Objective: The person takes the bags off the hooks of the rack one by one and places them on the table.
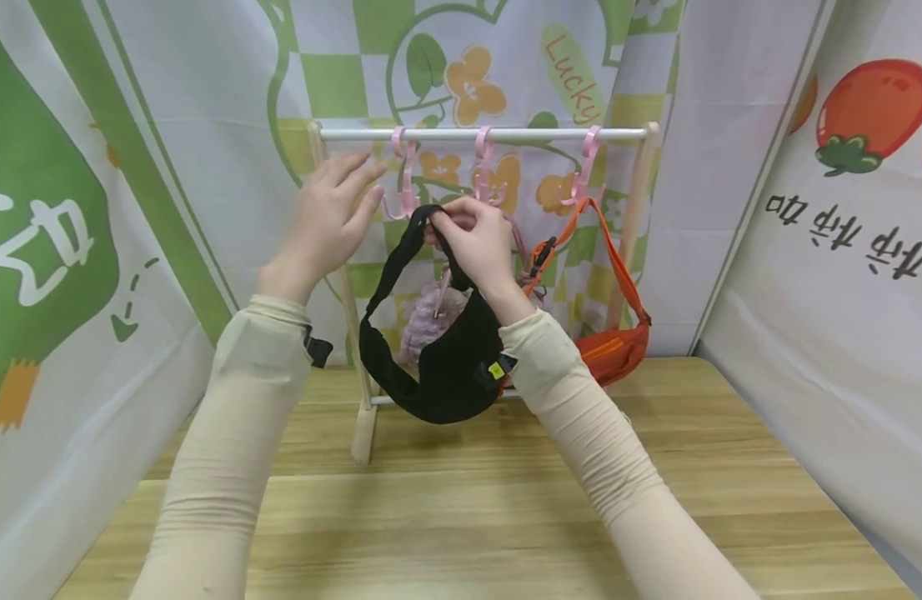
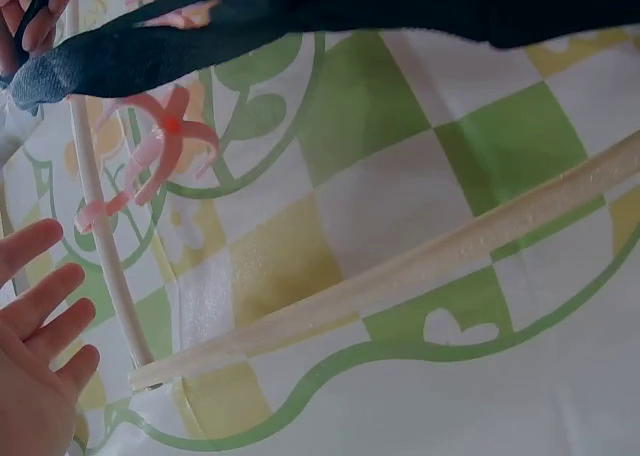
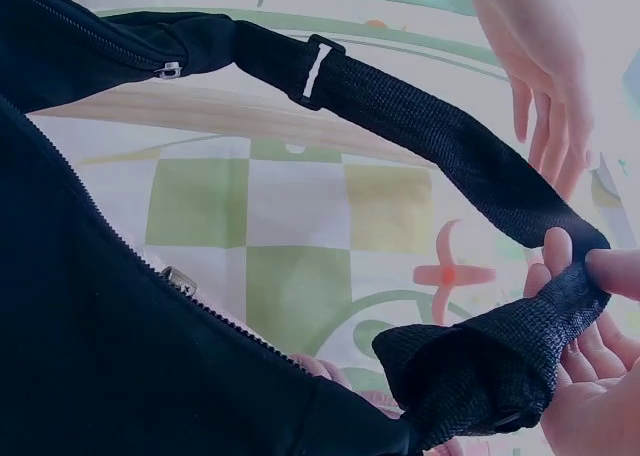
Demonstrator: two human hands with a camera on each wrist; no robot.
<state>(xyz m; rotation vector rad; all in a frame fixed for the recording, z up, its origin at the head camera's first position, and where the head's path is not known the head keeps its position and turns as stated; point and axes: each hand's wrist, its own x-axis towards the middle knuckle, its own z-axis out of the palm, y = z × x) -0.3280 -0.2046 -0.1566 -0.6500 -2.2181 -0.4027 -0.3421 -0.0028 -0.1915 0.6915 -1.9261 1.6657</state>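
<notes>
My right hand (image 1: 482, 243) pinches the top of the strap of a black waist bag (image 1: 461, 358), which hangs below it in front of the rack. In the right wrist view, thumb and fingers close on the folded strap (image 3: 430, 126), and the bag's zips show. My left hand (image 1: 328, 218) is raised with fingers spread near the rack's left end, holding nothing. Just right of it, a pink hook (image 1: 407, 179) hangs from the bar. The left wrist view shows that hand (image 2: 40, 346) apart from both hook and strap.
The rack's metal bar (image 1: 528, 134) carries two more pink hooks, the middle one (image 1: 482, 158) and the right one (image 1: 587, 162). An orange waist bag (image 1: 614, 354) hangs at right. A fluffy pink bag (image 1: 431, 317) is partly hidden behind the black one. A wooden table (image 1: 461, 525) lies below.
</notes>
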